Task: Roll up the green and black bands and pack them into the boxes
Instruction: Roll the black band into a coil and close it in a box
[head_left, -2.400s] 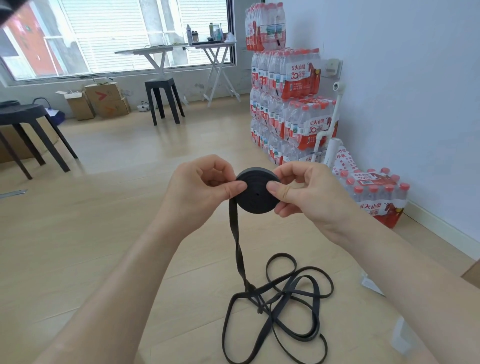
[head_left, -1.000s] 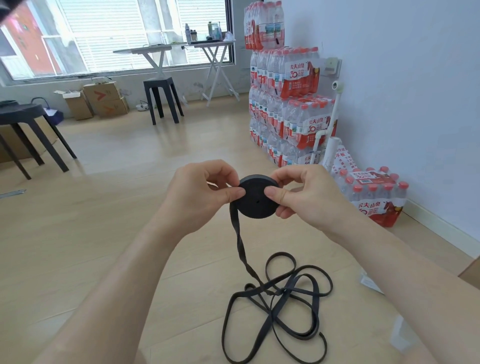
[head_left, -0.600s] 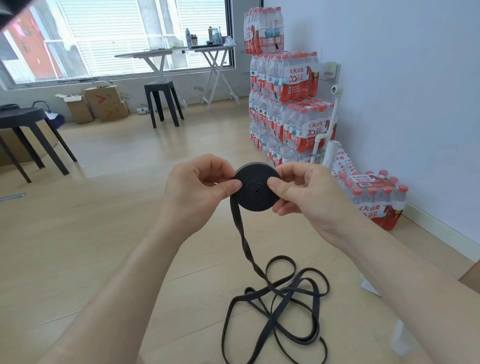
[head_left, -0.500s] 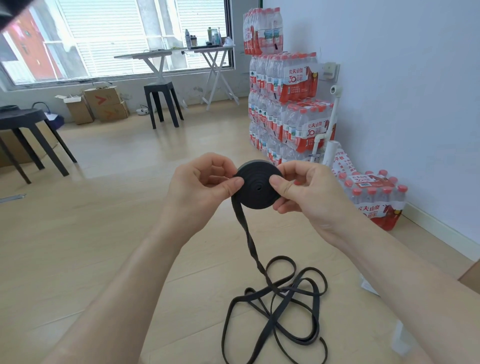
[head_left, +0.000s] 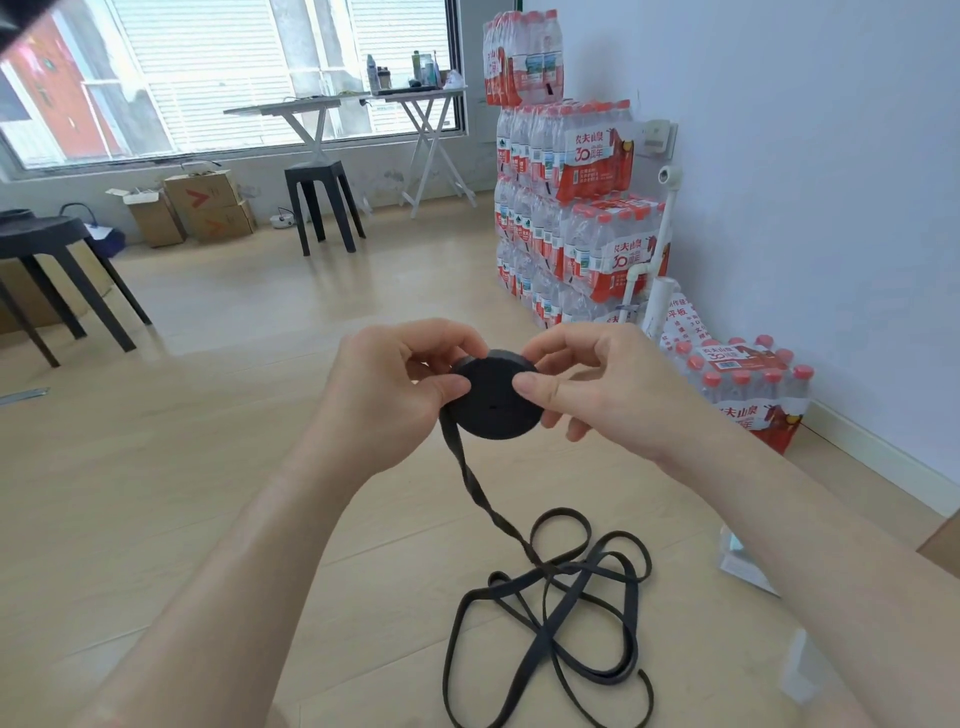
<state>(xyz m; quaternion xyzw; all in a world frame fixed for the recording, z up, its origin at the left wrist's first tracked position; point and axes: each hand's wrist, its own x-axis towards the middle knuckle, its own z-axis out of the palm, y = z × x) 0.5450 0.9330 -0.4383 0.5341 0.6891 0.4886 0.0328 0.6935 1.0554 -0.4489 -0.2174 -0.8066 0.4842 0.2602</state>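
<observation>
I hold a flat black roll of band (head_left: 493, 402) at chest height between both hands. My left hand (head_left: 389, 395) pinches its left edge with thumb and fingers. My right hand (head_left: 597, 395) pinches the right edge, thumb on the face of the roll. From the roll's lower left a twisted black strand (head_left: 475, 488) hangs down to a loose tangle of black band (head_left: 561, 608) lying on the wooden floor. No green band shows in this view.
Stacked packs of water bottles (head_left: 566, 208) stand against the right wall, with one pack (head_left: 748, 389) on the floor. Black stools (head_left: 322, 202) and cardboard boxes (head_left: 192, 208) sit by the window. A brown box corner (head_left: 943, 545) shows at the right edge.
The roll has turned in my hands and taken up a little more band. My fingers shifted their pinch on its rim, and the hanging strand shortened slightly.
</observation>
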